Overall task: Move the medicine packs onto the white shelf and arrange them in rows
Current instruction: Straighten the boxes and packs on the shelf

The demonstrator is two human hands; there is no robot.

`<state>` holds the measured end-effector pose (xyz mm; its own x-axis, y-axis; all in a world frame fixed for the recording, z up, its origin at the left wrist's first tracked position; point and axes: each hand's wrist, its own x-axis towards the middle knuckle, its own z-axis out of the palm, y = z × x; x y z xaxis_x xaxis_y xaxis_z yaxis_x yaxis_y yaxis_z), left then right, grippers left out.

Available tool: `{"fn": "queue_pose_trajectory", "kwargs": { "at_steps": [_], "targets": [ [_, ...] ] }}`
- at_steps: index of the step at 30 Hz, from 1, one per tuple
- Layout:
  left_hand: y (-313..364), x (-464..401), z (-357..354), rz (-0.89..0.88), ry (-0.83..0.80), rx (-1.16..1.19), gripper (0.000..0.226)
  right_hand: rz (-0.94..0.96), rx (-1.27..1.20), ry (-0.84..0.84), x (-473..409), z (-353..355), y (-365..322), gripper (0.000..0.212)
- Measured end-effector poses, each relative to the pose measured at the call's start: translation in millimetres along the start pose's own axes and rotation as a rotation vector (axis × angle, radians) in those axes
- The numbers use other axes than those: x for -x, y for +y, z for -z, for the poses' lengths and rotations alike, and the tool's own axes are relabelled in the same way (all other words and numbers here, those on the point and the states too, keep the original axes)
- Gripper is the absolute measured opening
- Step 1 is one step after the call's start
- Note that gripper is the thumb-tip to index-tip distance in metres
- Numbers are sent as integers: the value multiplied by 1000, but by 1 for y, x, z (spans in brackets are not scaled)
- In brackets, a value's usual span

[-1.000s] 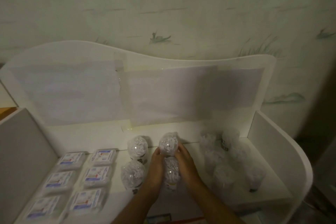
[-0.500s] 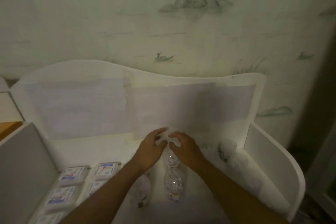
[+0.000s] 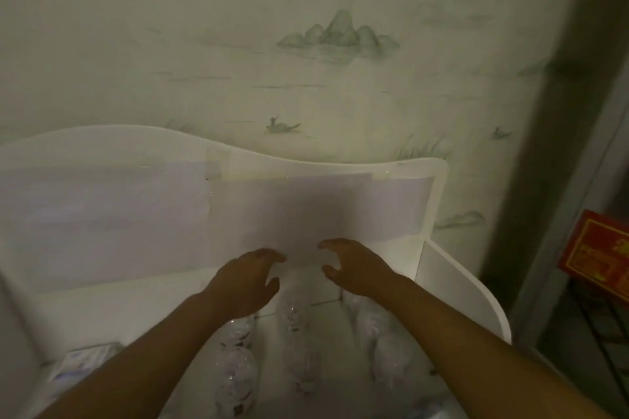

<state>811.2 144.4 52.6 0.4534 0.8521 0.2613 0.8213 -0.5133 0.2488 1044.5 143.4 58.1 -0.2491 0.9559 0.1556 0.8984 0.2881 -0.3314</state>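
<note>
Both hands, left and right, hover empty with fingers loosely apart by the white shelf's back edge. Clear plastic-wrapped medicine packs stand in rows below (dim). Next: fetch another.

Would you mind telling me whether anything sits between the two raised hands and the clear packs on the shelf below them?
Nothing visible does. The left hand and right hand hover empty above the clear medicine packs on the white shelf, with only open air between.
</note>
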Motion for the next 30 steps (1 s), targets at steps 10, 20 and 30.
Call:
{"fn": "queue_pose_trajectory", "kwargs": {
  "at_steps": [10, 20, 30],
  "targets": [
    [112, -55, -78, 131, -94, 514, 50, -141, -453, 122, 17, 2, 86, 39],
    [171, -37, -155, 597, 131, 988, 55, -263, -866, 130, 43, -62, 94, 39],
    [170, -32, -186, 645, 213, 1231, 50, -349, -1017, 63, 46, -79, 98, 57]
  ]
}}
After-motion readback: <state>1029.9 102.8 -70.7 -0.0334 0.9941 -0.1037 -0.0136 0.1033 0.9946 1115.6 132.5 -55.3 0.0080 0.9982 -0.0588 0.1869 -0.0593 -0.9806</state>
